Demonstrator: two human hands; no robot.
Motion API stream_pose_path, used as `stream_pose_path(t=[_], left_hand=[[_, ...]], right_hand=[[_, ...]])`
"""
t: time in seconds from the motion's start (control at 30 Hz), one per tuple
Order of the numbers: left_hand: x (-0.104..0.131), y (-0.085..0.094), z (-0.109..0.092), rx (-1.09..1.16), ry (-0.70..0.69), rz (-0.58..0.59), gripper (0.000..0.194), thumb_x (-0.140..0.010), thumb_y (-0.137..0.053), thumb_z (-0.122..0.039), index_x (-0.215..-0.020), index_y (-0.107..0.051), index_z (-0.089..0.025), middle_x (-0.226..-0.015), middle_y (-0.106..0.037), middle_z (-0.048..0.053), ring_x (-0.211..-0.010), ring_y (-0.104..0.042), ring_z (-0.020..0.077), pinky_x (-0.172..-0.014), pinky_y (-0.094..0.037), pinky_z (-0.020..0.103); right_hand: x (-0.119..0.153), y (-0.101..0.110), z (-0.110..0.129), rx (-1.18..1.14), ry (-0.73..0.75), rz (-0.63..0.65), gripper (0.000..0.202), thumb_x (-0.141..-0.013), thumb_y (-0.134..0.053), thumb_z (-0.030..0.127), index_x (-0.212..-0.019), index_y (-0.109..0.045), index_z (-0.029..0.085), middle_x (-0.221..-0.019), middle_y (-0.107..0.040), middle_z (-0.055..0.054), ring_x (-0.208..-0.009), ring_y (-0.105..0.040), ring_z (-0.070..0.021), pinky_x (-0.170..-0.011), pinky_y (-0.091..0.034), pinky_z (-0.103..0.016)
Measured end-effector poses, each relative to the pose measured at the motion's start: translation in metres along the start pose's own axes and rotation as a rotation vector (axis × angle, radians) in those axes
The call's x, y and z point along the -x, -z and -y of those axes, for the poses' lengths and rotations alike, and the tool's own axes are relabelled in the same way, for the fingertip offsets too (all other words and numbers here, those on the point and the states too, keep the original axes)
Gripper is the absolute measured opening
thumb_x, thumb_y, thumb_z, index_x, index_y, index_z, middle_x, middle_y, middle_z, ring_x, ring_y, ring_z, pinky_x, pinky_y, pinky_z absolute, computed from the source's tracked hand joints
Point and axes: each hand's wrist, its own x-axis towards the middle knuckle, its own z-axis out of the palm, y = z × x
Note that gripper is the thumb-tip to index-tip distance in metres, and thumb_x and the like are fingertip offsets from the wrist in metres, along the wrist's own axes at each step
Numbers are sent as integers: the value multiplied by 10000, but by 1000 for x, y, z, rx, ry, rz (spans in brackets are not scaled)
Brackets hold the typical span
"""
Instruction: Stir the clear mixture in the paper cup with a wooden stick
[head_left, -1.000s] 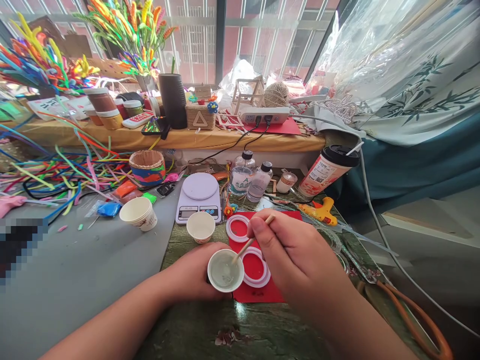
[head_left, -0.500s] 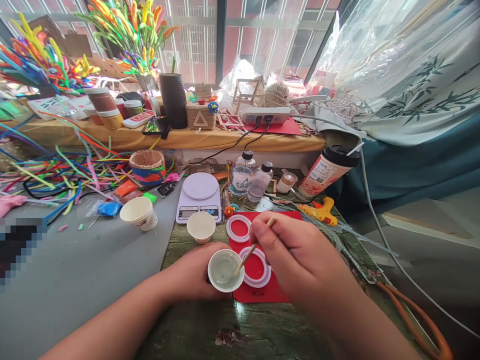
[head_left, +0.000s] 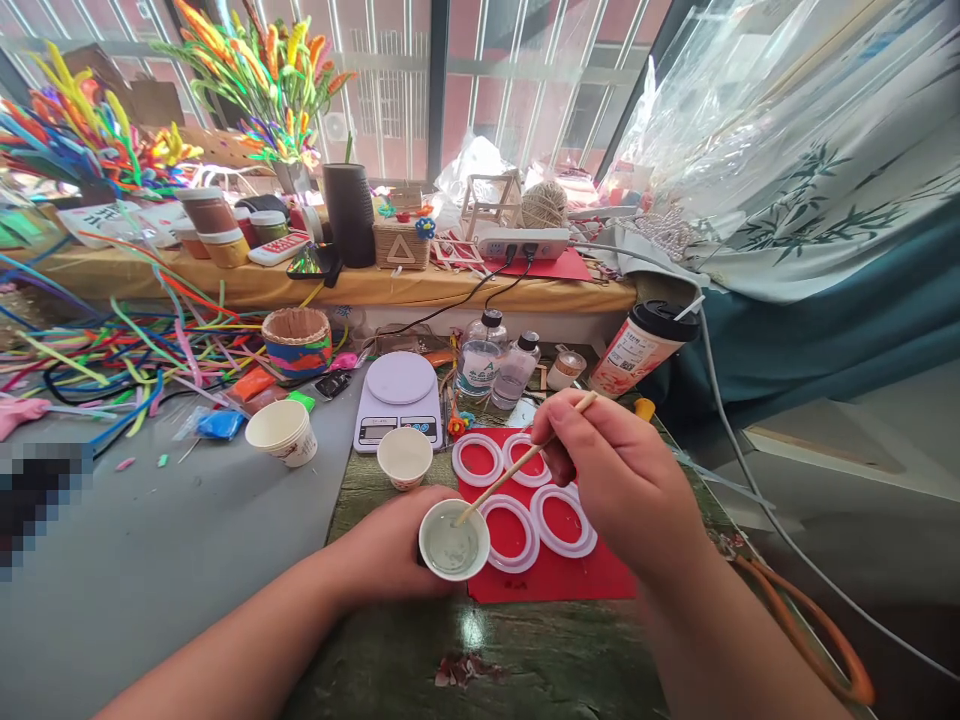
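Note:
My left hand is wrapped round a small paper cup that holds a clear, slightly cloudy liquid. Between the fingers of my right hand is a thin wooden stick, its lower end at the cup's far inner wall. Several pale ring-shaped molds lie on a red sheet, partly below my right hand. Just beyond my left hand stands a second paper cup. Behind that is a white kitchen scale.
Two capped bottles of clear liquid stand behind the sheet, near a small jar. A lidded drink cup leans at the right. Stacked paper cups stand left of the scale. A white cable runs down the right side.
My right hand has moved right and up, and the stick now slants more flatly, its tip shifted toward the cup's far side. More rings show. My left hand keeps the cup in place.

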Motion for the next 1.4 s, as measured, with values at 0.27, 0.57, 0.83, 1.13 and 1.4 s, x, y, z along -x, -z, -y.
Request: stream_pose_path(t=[0.27,0.57,0.83,1.13,1.4], left_hand=[[2,-5,-6,-71,-107,-137,397,-805,-908,-323,-1158,-741,-248,-1192,-830,70,-1078,-778,312,-972,-613,418],[4,-3,-5,-63,-107,-163,497,-783,-919,-299,-1240,-732,-252,-1316,-819,93,-1209,-768,354,-1044,-611,459],[4,-5,-1,-82,-87,-169,508,-784,-930,-320,-1242,-725,-245,-1294,-813,89,-1193,-767,353,-1032,-597,452],[1,-3,5,-68,-38,-136,596,-741,-955,-325,-1289,-729,-255,-1354,-822,90,-1259,-764,383,-1087,-597,473],[1,-3,5,-53,-12,-137,559,-738,-937,-327,-1256,-737,-262,-1312,-828,73,-1223,-763,368,-1030,-583,433]], right_hand=[[37,3,-21,-231,-185,-151,541,-940,-839,726,-813,-760,206,-613,-601,10,-558,-585,-171,-527,-495,-284],[71,-1,-52,-505,-217,-578,452,-831,-929,613,-808,-723,210,-592,-563,50,-521,-567,-144,-504,-485,-266],[79,12,-47,-577,-185,-630,435,-835,-948,564,-813,-712,200,-589,-563,58,-534,-588,-135,-524,-488,-257],[74,20,-33,-599,-151,-654,417,-838,-941,552,-831,-702,210,-590,-553,68,-523,-565,-127,-536,-492,-264],[66,26,-21,-595,-163,-705,398,-778,-954,532,-782,-713,215,-552,-551,58,-508,-552,-131,-506,-488,-248]])
